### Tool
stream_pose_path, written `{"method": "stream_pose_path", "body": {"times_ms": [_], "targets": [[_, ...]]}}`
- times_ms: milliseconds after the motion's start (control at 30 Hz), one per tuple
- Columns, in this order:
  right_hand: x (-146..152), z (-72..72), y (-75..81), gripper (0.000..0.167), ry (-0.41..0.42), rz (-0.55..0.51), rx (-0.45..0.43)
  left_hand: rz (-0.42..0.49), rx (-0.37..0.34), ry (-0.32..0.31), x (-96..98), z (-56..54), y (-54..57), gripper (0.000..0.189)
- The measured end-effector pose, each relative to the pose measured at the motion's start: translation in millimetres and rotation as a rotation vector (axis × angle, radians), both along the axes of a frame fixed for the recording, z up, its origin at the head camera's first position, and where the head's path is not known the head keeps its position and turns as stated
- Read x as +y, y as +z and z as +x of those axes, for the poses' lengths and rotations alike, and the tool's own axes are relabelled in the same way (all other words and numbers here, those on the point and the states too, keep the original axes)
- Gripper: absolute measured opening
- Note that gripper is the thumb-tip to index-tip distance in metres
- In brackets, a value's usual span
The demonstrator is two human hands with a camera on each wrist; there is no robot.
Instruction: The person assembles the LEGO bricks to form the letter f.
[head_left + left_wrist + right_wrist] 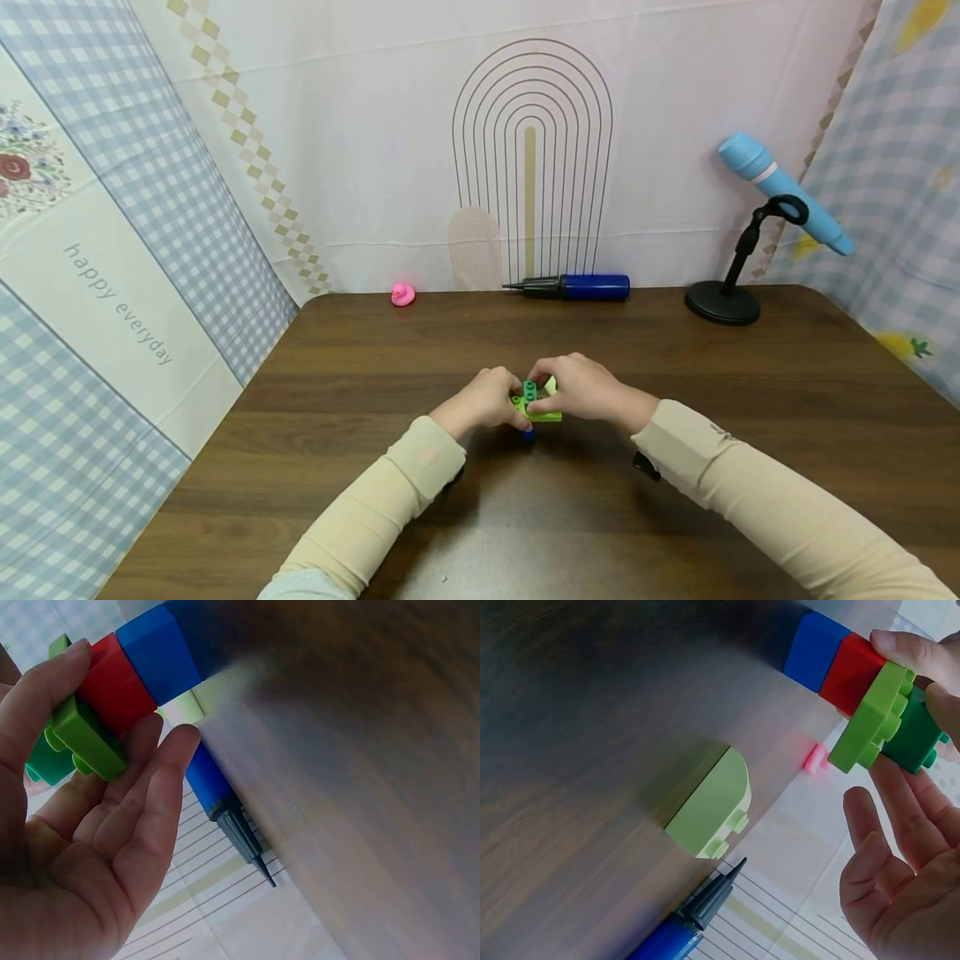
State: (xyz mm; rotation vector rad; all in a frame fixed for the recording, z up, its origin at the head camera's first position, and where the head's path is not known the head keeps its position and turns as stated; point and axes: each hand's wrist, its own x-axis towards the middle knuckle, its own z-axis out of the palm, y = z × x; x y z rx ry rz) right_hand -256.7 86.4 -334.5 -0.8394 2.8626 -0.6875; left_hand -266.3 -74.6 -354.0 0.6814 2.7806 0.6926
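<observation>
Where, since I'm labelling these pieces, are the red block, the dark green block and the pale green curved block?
Red block (852, 673): right wrist view, on its side face.
Dark green block (910, 736): right wrist view, on its side face.
Pale green curved block (709, 807): right wrist view, on its broad flat side.

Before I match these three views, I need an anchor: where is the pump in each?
Head: the pump lies above centre, slightly right, pointing left.
Left wrist: near the centre, pointing down and right.
Right wrist: bottom edge, left of centre, partly cut off.
Shared landmark: the blue block, only a sliver of it in the head view.
</observation>
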Motion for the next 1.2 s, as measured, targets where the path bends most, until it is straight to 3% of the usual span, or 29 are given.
{"method": "stream_pose_path", "body": {"times_ms": [433,700,1200], "targets": [[-2.8,-1.4,-2.4,0.035,0.018,0.003,-0.004,0.023,-0.005,-0.001,-0.4,0.3,-1.4,0.024],[-1.1,-3.4,-2.8,0.034,0.072,0.0,0.052,0.017,-0.017,-0.009,-2.3,-0.5,-1.0,0.023],[-10.2,-5.6,5.8,0.027,-0.021,0.098,-0.092,0.033,-0.012,-0.036,-2.5,-1.6,-1.0,0.023]]}}
